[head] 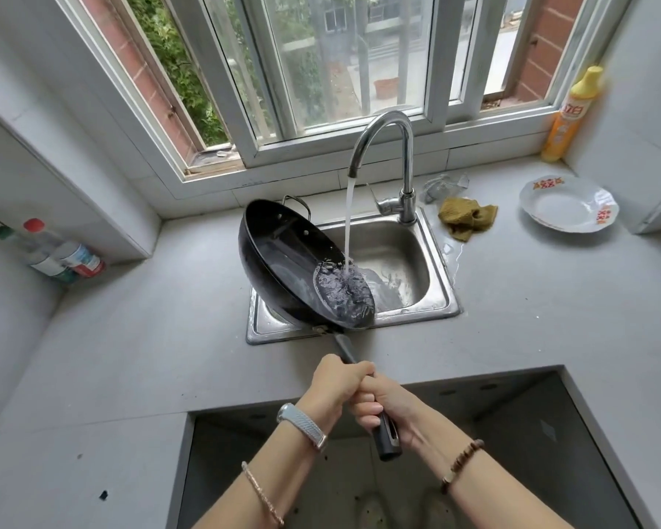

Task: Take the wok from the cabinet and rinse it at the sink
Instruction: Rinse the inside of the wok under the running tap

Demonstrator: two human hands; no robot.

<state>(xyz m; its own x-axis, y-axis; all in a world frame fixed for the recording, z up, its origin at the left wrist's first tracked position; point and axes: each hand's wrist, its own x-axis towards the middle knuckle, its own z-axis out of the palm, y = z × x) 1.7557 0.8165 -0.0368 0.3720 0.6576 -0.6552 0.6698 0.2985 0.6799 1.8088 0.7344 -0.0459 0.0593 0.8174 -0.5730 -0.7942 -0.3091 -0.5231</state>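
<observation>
The two hands cover the middle of the wok's long dark handle [388, 440], so only its butt end and a short stretch near the bowl show. The bowl hides the left part of the square stainless steel sink [394, 253], and I cannot tell whether the wok's underside touches the sink's rim. A crumpled clear plastic thing [445, 185] behind the tap is hard to make out. At the far left, two clear bottles [65, 253], one red-capped and one green-capped, are tucked under a ledge with labels too blurred to read. Both forearms are cut off by the bottom edge.

The round black metal wok [283, 261] is held over the left side of the sink, tipped steeply so its open side faces right. A small wire loop handle [296, 202] sits on its far rim. Water [348, 223] runs from the curved chrome faucet [407, 162] into the lower part of the bowl, where it pools and spills over the rim into the sink.

The left hand [338, 379] wraps the handle nearer the bowl. The right hand [384, 406] is curled around it just behind, touching the left.

Counted: one wok, one sink, one faucet, two hands. On the grey tabletop [130, 357] to the right of the sink lie one olive-yellow crumpled cloth [466, 219] and one white plate with red patterns [567, 206]. One yellow plastic bottle [571, 116] stands in the far right corner. The left wrist carries two bands and the right wrist one beaded band.
</observation>
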